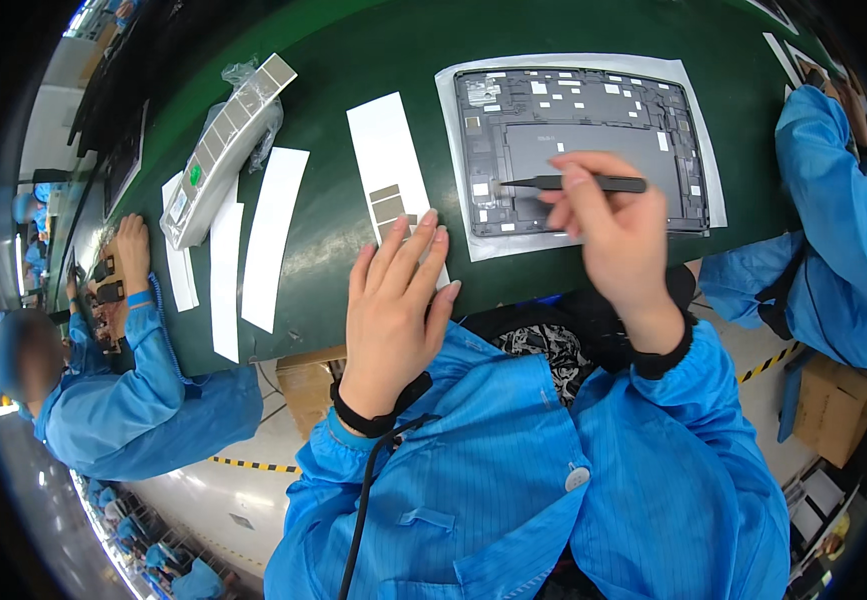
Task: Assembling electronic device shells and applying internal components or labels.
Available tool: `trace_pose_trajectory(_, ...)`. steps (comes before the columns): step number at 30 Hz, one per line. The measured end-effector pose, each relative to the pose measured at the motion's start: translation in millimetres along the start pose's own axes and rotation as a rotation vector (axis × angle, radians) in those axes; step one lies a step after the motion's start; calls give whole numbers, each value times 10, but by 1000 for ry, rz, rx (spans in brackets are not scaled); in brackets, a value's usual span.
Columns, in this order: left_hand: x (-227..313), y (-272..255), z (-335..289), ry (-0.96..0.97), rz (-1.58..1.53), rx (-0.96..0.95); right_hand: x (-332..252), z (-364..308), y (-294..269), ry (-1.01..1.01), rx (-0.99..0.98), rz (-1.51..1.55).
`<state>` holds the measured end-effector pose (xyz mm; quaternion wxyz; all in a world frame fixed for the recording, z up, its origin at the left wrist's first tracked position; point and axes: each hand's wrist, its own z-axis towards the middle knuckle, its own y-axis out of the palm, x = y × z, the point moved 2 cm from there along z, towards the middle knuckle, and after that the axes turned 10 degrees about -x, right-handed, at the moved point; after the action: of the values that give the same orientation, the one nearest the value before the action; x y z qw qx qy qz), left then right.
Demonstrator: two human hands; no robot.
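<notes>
My right hand [608,235] grips black tweezers [578,184], their tip pointing left onto the lower left part of an opened dark grey tablet back [578,110]. The tablet lies on a white sheet [693,100] on the green table [333,60]. My left hand [393,300] rests flat, fingers together, on the near end of a white backing strip [385,150] that carries a few small grey-brown pads [386,205]. Both my sleeves are blue with black cuffs.
Several white paper strips [273,235] lie to the left, beside a bagged grey tray of square pads [223,145]. A co-worker in blue [143,390] works at the left; another blue sleeve [833,220] is at the right. A cardboard box [833,405] stands on the floor.
</notes>
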<state>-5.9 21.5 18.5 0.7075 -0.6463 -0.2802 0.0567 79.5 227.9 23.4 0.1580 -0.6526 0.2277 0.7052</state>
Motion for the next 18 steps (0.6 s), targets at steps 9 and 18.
trace_pose_trajectory(9, 142, 28, 229, 41, 19, 17, 222, 18, 167, 25, 54, -68)
trace_pose_trajectory(18, 107, 38, 260, 44, -3, -19, 225, -43, 205, -20, 80, -146)
